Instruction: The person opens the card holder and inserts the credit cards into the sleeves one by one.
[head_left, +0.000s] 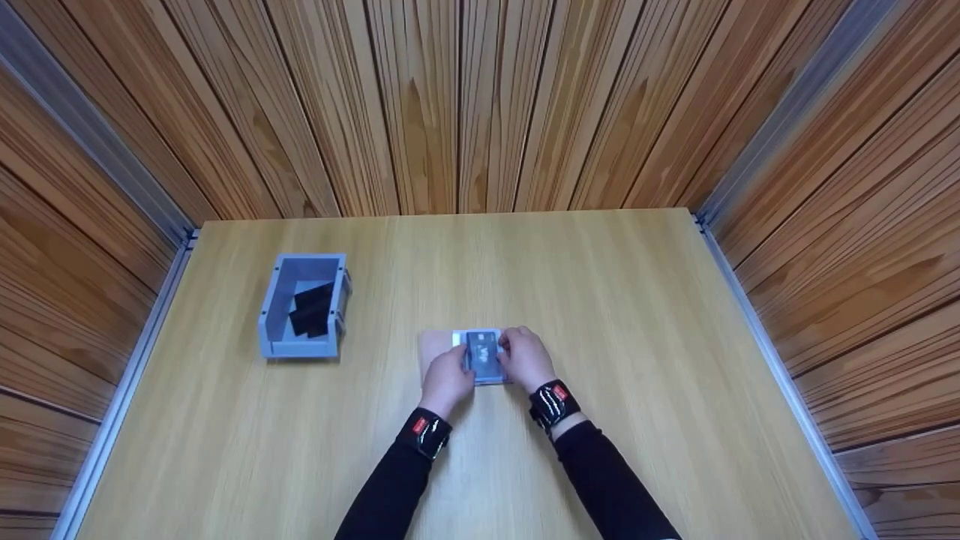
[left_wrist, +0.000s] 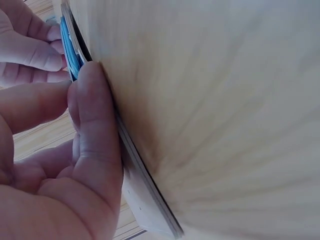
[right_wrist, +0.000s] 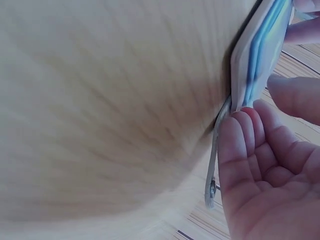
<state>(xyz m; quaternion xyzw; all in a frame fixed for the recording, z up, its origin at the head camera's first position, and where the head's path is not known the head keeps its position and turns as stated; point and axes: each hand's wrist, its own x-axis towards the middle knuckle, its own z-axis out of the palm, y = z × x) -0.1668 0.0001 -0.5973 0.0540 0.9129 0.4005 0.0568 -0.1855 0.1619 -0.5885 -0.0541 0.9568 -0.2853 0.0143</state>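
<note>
An open card holder (head_left: 435, 343) with a pale pink cover lies on the table in front of me. On its right half, a dark grey card (head_left: 484, 358) shows over blue-edged sleeves (right_wrist: 257, 47). My left hand (head_left: 448, 379) is at the card's left edge, its thumb and fingertips pinching the holder's inner layers. At the right edge, my right hand (head_left: 527, 358) holds the holder with curled fingers, the thumb over the card side. A strap with a metal snap (right_wrist: 213, 189) hangs out beside the right fingers in the right wrist view.
A grey-blue plastic bin (head_left: 301, 349) stands to the left, with several flat black pieces (head_left: 312, 309) inside. Wood-panelled walls (head_left: 412, 105) with metal corner rails enclose the wooden table (head_left: 600, 300) at the back and both sides.
</note>
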